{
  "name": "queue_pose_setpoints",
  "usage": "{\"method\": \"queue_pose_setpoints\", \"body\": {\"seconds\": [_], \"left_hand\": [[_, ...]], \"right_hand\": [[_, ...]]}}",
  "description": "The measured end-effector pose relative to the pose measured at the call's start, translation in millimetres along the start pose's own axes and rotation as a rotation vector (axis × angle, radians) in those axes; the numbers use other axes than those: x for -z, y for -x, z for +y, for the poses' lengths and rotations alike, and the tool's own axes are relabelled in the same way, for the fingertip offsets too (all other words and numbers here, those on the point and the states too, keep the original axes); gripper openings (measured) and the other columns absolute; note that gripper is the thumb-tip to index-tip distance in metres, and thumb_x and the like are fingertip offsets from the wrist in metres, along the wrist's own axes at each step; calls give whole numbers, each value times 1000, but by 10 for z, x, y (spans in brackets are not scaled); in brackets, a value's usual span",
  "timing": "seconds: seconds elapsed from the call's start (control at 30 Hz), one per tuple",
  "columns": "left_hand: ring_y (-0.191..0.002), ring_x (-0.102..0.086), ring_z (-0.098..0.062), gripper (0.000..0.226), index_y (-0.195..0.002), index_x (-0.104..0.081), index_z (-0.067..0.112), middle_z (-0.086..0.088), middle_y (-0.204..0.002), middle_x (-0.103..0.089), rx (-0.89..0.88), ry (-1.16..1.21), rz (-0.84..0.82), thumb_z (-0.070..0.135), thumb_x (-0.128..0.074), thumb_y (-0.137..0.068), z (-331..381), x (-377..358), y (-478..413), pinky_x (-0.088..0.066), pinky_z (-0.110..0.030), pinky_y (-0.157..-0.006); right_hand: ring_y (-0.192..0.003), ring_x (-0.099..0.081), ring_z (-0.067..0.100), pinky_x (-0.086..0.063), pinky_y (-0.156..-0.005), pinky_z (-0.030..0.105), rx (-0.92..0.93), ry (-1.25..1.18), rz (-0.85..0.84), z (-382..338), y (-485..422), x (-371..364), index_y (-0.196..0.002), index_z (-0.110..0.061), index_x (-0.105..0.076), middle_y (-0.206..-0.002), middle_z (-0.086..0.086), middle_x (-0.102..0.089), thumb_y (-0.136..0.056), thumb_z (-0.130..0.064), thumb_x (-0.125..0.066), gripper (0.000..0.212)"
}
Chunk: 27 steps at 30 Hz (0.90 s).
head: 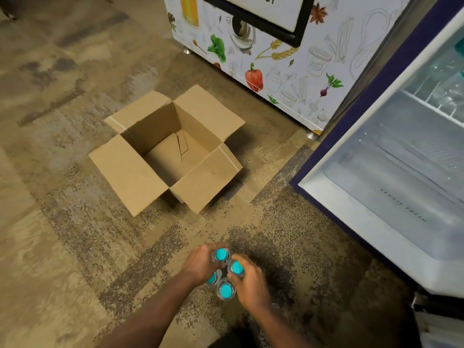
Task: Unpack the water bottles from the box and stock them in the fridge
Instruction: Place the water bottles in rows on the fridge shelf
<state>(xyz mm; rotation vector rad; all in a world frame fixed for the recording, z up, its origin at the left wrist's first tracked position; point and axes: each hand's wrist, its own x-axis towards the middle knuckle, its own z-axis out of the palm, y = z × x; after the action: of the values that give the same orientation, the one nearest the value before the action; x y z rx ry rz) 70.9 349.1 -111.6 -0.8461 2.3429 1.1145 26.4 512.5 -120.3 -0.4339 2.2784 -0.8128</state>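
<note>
Left hand (198, 266) and right hand (251, 285) are clamped from opposite sides on a cluster of four water bottles (226, 291), teal caps up, held above the carpet (75, 222). Ahead and left of the grip, the box (140, 177) stands open with no bottles visible inside. Ahead and right of the grip, the fridge (376, 229) stands open, its lower drawer (401, 197) nearest. Judgement: filled bottles are likely heavy, with smooth, yielding walls; squeeze at the shoulders below the caps and keep inward pressure even, or one bottle may slip down
</note>
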Motion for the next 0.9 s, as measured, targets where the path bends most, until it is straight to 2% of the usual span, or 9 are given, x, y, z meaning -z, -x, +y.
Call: {"method": "queue_pose_setpoints", "body": {"seconds": [0.13, 0.2, 0.3, 0.4, 0.47, 0.53, 0.7, 0.83, 0.9], "left_hand": [[-123, -60, -4, 46, -131, -65, 43, 18, -143, -60, -37, 119, -68, 31, -80, -89, -13, 23, -119, -48, -27, -102], [-116, -64, -2, 40, -120, -64, 50, 20, -135, -65, -26, 195, -90, 30, -80, -90, 38, 50, -155, -51, -26, -97], [-117, -64, -4, 37, -121, -66, 47, 22, -127, -68, -24, 302, -92, 32, -80, -90, 168, 68, -206, -52, -31, -101], [-112, -68, -5, 34, -123, -72, 30, 18, -123, -72, -65, 442, -77, 26, -80, -89, 394, 115, -246, -55, -38, -102], [-111, -70, -7, 32, -121, -73, 25, 17, -119, -75, -92, 542, -56, 18, -78, -90, 597, 165, -248, -57, -33, -99], [-111, -70, -5, 31, -120, -73, 24, 14, -117, -76, -106, 629, -21, 16, -78, -90, 820, 236, -245, -56, -29, -97], [-111, -70, -5, 34, -124, -73, 21, 10, -118, -76, -188, 721, 29, 19, -77, -90, 1413, 437, -178, -54, -28, -97], [-112, -70, -10, 37, -120, -74, 23, 7, -117, -76, -268, 722, 46, 34, -76, -84, 1908, 643, -24, -53, -31, -99], [-112, -70, -10, 35, -120, -74, 23, 8, -117, -76, -284, 748, 51, 32, -75, -86, 2167, 748, 71, -53, -26, -94]], "right_hand": [[-103, -63, 0, -57, -88, 32, -70, -218, 44, 100, -29, -63, -128, -40, -56, -116, -19, -66, -84, -27, -71, 48], [-98, -64, 0, -56, -85, 29, -97, -309, 77, 137, -77, -33, -125, -36, -60, -108, -18, -68, -85, -30, -70, 42], [-91, -67, 3, -56, -77, 21, -167, -468, 140, 149, -154, 140, -120, -30, -64, -99, -12, -71, -87, -26, -71, 34], [-94, -67, 3, -54, -80, 17, -182, -576, 163, 198, -236, 384, -121, -23, -64, -103, -10, -71, -87, -20, -73, 35], [-97, -68, 6, -56, -88, 26, -183, -628, 200, 239, -283, 590, -122, -20, -64, -106, -7, -71, -87, -20, -74, 37], [-97, -69, 8, -57, -90, 31, -178, -687, 256, 243, -307, 832, -121, -20, -64, -107, -5, -72, -87, -20, -74, 35], [-100, -69, 9, -58, -86, 28, -156, -824, 381, 107, -188, 1497, -122, -17, -64, -112, -2, -71, -86, -20, -74, 37], [-103, -66, 7, -58, -78, 20, -137, -862, 457, -69, 23, 2065, -121, -24, -64, -114, -9, -67, -86, -25, -74, 36], [-103, -67, 9, -59, -83, 27, -108, -892, 489, -173, 141, 2364, -118, -26, -65, -115, -8, -68, -85, -27, -75, 34]]}}
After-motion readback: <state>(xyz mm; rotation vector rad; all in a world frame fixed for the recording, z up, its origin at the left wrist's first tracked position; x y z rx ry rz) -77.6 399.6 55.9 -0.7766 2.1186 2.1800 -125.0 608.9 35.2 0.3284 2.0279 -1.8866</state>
